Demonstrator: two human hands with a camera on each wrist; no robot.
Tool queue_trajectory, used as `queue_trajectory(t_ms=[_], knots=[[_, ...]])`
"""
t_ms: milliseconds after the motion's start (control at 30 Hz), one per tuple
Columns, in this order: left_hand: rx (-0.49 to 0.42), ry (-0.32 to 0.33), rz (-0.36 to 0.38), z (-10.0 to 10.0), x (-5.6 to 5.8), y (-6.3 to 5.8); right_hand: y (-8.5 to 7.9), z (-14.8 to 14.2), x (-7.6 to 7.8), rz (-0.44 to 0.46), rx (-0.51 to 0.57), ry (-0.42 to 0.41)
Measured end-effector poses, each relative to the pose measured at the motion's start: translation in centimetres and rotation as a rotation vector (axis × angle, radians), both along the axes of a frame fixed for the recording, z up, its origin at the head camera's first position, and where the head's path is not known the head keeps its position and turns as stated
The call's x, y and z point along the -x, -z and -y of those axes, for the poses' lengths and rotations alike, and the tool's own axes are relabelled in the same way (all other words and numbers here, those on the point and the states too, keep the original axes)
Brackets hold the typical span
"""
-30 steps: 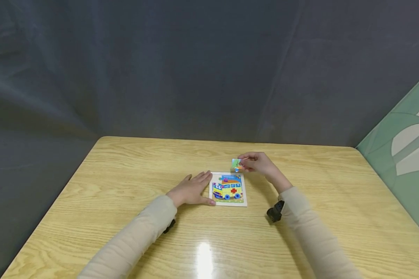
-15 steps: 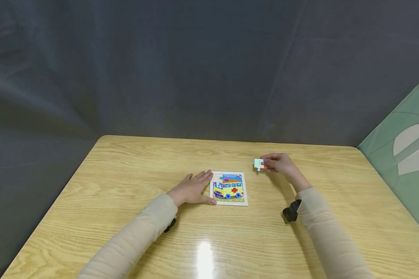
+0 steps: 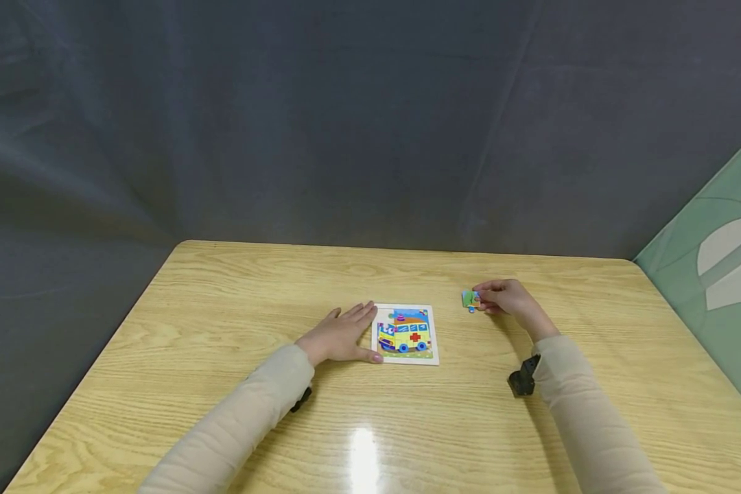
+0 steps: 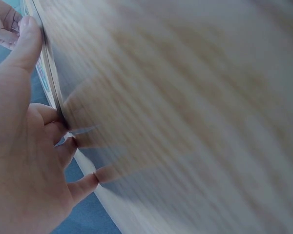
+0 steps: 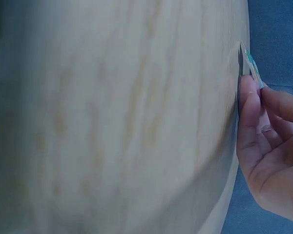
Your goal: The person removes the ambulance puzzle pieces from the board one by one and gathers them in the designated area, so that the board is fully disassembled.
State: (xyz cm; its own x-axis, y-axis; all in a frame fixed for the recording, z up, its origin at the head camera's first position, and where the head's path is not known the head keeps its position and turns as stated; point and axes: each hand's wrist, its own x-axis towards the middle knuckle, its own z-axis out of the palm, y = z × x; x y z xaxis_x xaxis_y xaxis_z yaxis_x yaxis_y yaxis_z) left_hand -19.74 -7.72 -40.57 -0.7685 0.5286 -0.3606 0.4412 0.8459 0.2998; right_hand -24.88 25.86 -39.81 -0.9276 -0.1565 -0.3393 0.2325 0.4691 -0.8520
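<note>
A square jigsaw puzzle in a white frame shows a yellow ambulance and lies on the table. Its upper left corner has a bare pale space. My left hand rests along the frame's left edge, fingers spread, the thumb at the lower left corner. To the right of the puzzle, my right hand pinches a puzzle piece, green and blue with a bit of orange, between thumb and fingers. In the right wrist view the piece is seen nearly edge-on, tilted, close to the tabletop.
The wooden table reaches back to a dark curtain. A green and white patterned panel stands at the right edge. Black wrist cameras are strapped near both cuffs.
My right hand has carried the puzzle piece from above the puzzle's upper right corner rightward, then slightly down toward the tabletop. The left hand stays on the frame.
</note>
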Motion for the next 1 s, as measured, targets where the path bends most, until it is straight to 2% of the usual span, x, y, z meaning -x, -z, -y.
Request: queue_trajectory(t_ms=[300, 600, 800, 1000], knots=[[0.002, 0.003, -0.005, -0.1, 0.0, 0.0, 0.0, -0.1, -0.2, -0.009, -0.023, 0.000], [0.001, 0.008, -0.008, -0.3, 0.1, 0.2, 0.0, -0.1, -0.2, -0.086, -0.094, -0.003], [0.001, 0.010, 0.000, -0.3, 0.0, 0.1, -0.8, 2.3, -0.3, -0.169, -0.143, -0.047], [-0.001, 0.010, 0.000, -0.4, 0.0, 0.2, -1.2, 5.8, -0.4, -0.246, -0.190, -0.136]])
